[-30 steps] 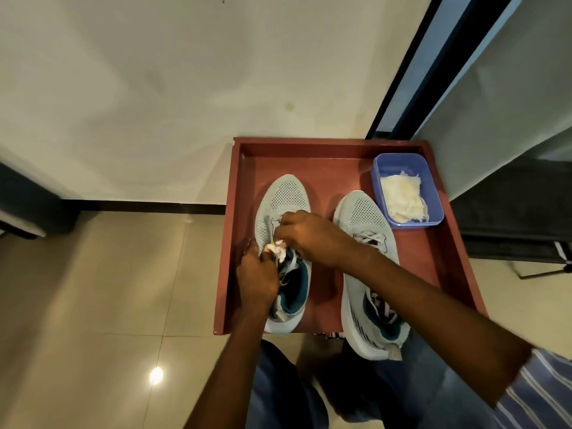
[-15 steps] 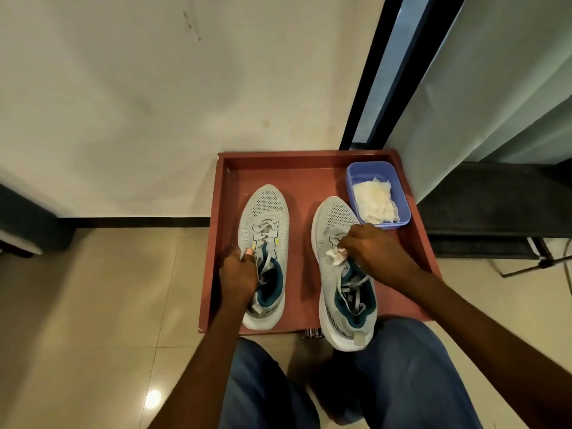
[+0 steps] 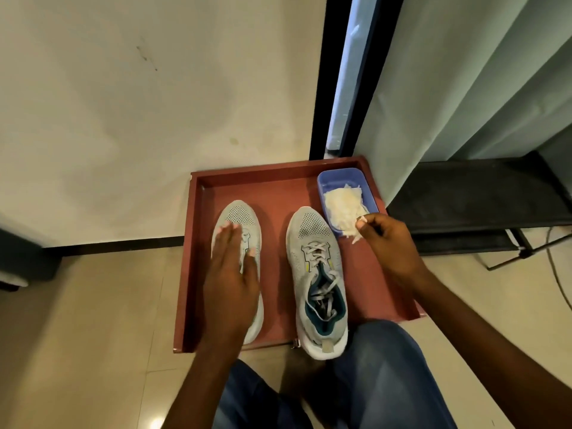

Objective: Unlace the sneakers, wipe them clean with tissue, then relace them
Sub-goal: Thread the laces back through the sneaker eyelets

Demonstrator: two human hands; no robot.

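A person's left hand [image 3: 230, 274] lies flat, fingers spread, over the left sneaker [image 3: 240, 218] in the tray [image 3: 185, 274]. The right hand [image 3: 387, 243] pinches tissue [image 3: 342, 209] at the blue tub [image 3: 340, 178] in the tray's far right corner, just beside the right sneaker [image 3: 315, 274].

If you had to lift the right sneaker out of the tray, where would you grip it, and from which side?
Probably at the heel collar of the right sneaker, coming from the near side. Its heel overhangs the open near edge of the red tray, and the wide collar gives fingers a rim to pinch. Its far right side is crowded by the blue tissue container and the right hand.
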